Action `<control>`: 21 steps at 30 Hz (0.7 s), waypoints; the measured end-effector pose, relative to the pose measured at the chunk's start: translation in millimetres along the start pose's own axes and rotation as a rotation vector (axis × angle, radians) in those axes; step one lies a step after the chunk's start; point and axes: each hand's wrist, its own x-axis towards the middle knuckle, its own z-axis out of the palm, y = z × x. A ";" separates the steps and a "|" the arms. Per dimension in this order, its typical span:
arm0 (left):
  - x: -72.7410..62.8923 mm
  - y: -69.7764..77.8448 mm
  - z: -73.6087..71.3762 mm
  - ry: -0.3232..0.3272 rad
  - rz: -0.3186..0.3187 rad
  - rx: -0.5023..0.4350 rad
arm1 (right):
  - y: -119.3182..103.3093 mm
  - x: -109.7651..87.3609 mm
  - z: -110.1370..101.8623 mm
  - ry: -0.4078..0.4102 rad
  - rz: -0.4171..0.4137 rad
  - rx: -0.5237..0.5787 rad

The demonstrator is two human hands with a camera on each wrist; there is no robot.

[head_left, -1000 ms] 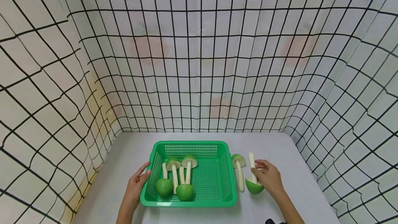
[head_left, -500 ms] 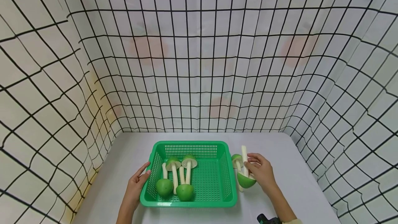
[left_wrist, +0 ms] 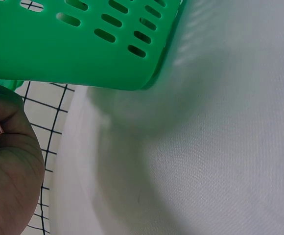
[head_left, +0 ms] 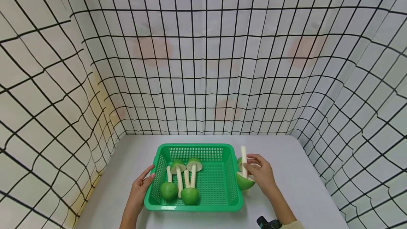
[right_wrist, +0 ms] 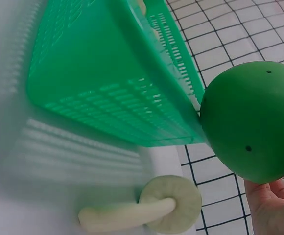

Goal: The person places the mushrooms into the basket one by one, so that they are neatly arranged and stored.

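My left hand [head_left: 138,187] grips the left rim of a green plastic basket [head_left: 194,208], thumb and index finger at the rim. Its bent thumb [left_wrist: 10,115] shows beside the basket's wall in the left wrist view. With its thumb and fingers, my right hand [head_left: 261,174] pinches the white stem of a green-capped toy mushroom [head_left: 245,183]. This mushroom is held cap down, stem up, close by the basket's right rim. Behind it, another mushroom [right_wrist: 169,203] lies on the table, mostly hidden in the head view. Several similar mushrooms [head_left: 189,196] lie in the basket's left half.
White cloth covers the table [head_left: 295,183]. Walls of white fabric with a black grid [head_left: 203,80] enclose it at the back and both sides. A black device [head_left: 268,223] is at the right wrist.
My right hand has moved left with the mushroom, from beyond the lying one to the basket's right rim, now overlapping the lying one. My left hand has stayed at the rim.
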 end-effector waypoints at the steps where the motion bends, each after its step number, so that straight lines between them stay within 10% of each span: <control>1: -0.2 0.1 0.1 0.001 -0.005 0.000 | -0.3 0.2 1.1 -0.003 -0.001 0.008; 21: 3.3 -0.8 -1.0 -0.009 -0.025 0.001 | -18.3 -1.2 42.2 -0.064 -0.033 0.018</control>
